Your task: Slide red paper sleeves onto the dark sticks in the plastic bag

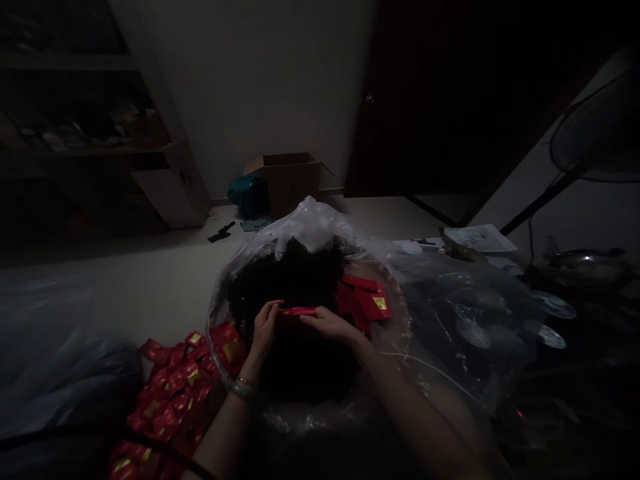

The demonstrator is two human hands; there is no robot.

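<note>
Between my two hands is a small red packet [299, 311], seen nearly edge-on over a heap of dark loose material [307, 277]. My left hand [267, 325] grips its left end, and my right hand [327, 323] pinches the right end. The heap, perhaps tea leaves, fills a round container lined with clear plastic [317, 217]. Several flat red packets [367, 297] with gold labels lie inside the container at the right. Outside it, at the lower left, is a large pile of filled-looking red packets [170, 393]. Dim light hides fine detail.
An open cardboard box [295, 177] and a teal bag [249, 195] sit by the wall. Shelves [90, 150] stand at left. On the right are a standing fan [595, 133], loose clear plastic [465, 313], a metal kettle or pot [585, 263] and small dishes [554, 305].
</note>
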